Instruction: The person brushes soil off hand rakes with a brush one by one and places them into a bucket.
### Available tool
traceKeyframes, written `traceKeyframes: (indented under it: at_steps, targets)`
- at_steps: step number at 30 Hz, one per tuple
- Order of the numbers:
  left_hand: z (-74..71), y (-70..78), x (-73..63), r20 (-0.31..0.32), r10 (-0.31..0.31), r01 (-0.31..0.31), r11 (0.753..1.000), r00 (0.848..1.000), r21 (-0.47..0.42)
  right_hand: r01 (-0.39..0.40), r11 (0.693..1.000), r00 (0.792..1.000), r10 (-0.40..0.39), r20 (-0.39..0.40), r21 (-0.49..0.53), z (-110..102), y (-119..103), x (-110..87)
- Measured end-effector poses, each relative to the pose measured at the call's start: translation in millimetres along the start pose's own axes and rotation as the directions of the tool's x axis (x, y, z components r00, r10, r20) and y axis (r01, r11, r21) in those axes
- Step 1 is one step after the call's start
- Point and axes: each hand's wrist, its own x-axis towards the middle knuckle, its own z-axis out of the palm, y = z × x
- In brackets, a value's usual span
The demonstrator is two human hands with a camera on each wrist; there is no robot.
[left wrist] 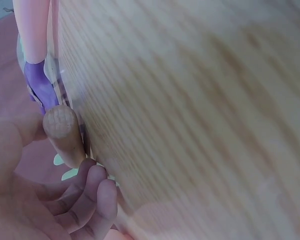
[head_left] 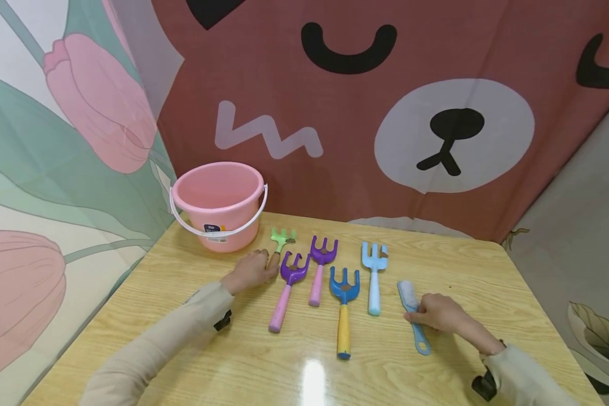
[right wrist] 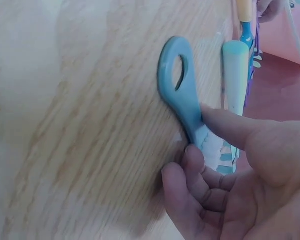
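Note:
On the left, my left hand (head_left: 254,272) has its thumb and fingers on either side of the brown handle (left wrist: 65,132) of a small green hand fork (head_left: 282,237). The fork lies on the table with its prongs toward the wall. Over on the right, my right hand (head_left: 440,312) pinches a blue brush (head_left: 419,332) between thumb and fingers. The brush's pale bristles point away from me, and its looped handle end (right wrist: 165,75) sticks out toward me. Nearest the left hand is a purple fork with a pink handle (head_left: 280,309).
A pink bucket (head_left: 223,225) with a white handle stands at the back left. Between my hands lie another purple fork (head_left: 318,276), a blue fork with a yellow handle (head_left: 344,327) and a light blue fork (head_left: 374,282). A printed curtain (head_left: 345,141) hangs behind the table.

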Motion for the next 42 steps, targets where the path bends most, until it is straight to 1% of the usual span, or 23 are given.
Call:
traceKeyframes:
  at_steps: [3, 5, 9, 13, 14, 19, 21, 25, 28, 31, 34, 38, 42]
  targets:
    - [0.2, 0.2, 1.0, 0.017, -0.018, 0.018, 1.0, 1.0, -0.007, -0.021, 1.0, 1.0, 0.021, 0.009, 0.009, -0.6, 0.0, -1.0]
    - [0.7, 0.2, 1.6, 0.024, -0.027, 0.027, 1.0, 0.999, -0.01, -0.021, 1.0, 1.0, 0.021, 0.006, 0.008, -0.6, -0.2, -1.6]
    - [2.2, -1.0, 3.3, 0.017, -0.012, 0.012, 1.0, 1.0, -0.007, 0.022, 1.0, 1.0, -0.022, -0.02, 0.007, -0.5, 0.3, -2.3]
    - [3.6, 0.3, 4.8, 0.019, 0.019, -0.02, 1.0, 1.0, 0.013, 0.056, 0.998, 0.998, -0.056, -0.042, -0.003, -0.6, 1.5, -2.8]
    - [3.9, 1.1, 5.0, 0.022, 0.029, -0.029, 0.999, 0.999, 0.015, 0.059, 0.998, 0.997, -0.059, -0.045, -0.006, -0.7, 2.2, -2.8]
    - [3.2, 5.7, 5.0, 0.047, 0.105, -0.108, 0.99, 0.993, 0.088, 0.054, 0.999, 0.996, -0.054, -0.072, 0.002, -1.3, 6.2, -2.4]
    - [3.3, 6.4, 5.2, 0.048, 0.116, -0.12, 0.988, 0.992, 0.098, 0.056, 0.998, 0.995, -0.055, -0.083, 0.009, -1.3, 7.6, -2.8]
    - [4.2, 6.5, 6.1, 0.047, 0.103, -0.107, 0.991, 0.994, 0.083, 0.071, 0.997, 0.991, -0.069, -0.116, 0.01, -0.9, 8.9, -3.0]
    - [4.4, 6.1, 6.6, 0.05, 0.094, -0.097, 0.993, 0.994, 0.071, 0.069, 0.998, 0.988, -0.068, -0.141, 0.002, -0.1, 8.3, -2.2]
    - [4.9, 5.1, 7.2, 0.057, 0.095, -0.098, 0.993, 0.994, 0.061, 0.057, 0.998, 0.987, -0.056, -0.149, -0.003, 0.7, 7.4, -1.5]
    - [5.3, 4.1, 7.8, 0.062, 0.099, -0.104, 0.992, 0.993, 0.074, 0.042, 0.999, 0.99, -0.04, -0.138, 0.011, 0.6, 6.6, -0.4]
    - [4.3, 4.2, 8.0, 0.062, 0.098, -0.104, 0.99, 0.993, 0.096, 0.017, 1.0, 0.995, -0.015, -0.099, 0.018, -0.5, 4.3, 0.4]
    - [3.6, 4.5, 7.3, 0.052, 0.095, -0.099, 0.99, 0.994, 0.097, 0.015, 0.999, 0.996, -0.018, -0.088, -0.03, -0.8, 3.3, 0.8]
